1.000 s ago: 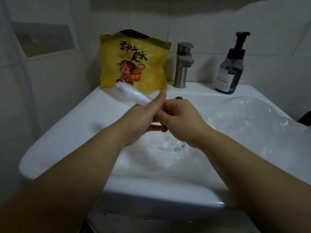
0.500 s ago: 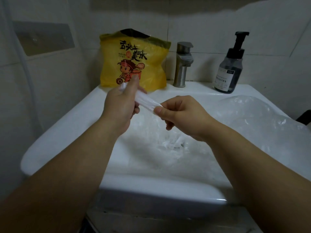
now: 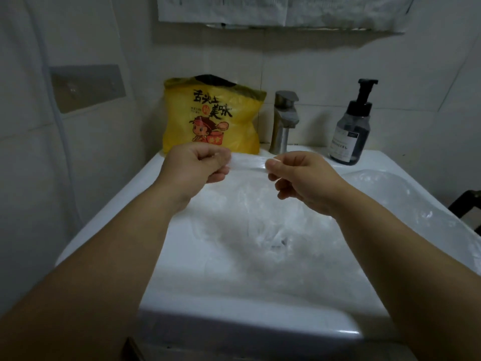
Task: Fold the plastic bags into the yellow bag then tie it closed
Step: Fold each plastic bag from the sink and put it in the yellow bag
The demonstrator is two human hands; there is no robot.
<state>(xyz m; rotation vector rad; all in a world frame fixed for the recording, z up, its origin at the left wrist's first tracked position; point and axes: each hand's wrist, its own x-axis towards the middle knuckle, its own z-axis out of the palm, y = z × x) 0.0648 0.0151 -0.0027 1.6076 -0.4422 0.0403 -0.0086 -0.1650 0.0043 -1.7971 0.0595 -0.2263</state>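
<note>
Presently both bare forearms reach in from the near edge of the white ceramic washbasin (image 3: 109,230) and converge above the bowl.

Left hand (image 3: 194,165): raised over the far-left part of the basin, back of the hand toward the camera. Fingers curled under, thumb and forefinger pinching one end of a narrow folded strip of clear plastic bag (image 3: 248,164).

Right hand (image 3: 304,178): level with the left, nearer the far middle, knuckles turned leftward. Thumb and forefinger pinch the strip's other end, with the remaining fingers loosely curled below.

The hands are apart. The strip is drawn taut and roughly horizontal between them, clear of the basin surface.

Yellow printed plastic bag with black characters and a cartoon figure (image 3: 210,113): upright at the far-left corner of the basin ledge, against the tiled wall. Its mouth is open at the top and neither hand touches it.

Crumpled clear plastic film (image 3: 260,225) lies in the bowl beneath the hands, over the drain. A second heap of clear plastic (image 3: 390,194) covers the right edge of the basin.

Brushed steel tap (image 3: 285,118): middle of the far edge, just right of the yellow bag. Dark translucent pump bottle with a black head (image 3: 351,131): far-right corner. Grey rectangular plate (image 3: 87,87): on the left wall.
</note>
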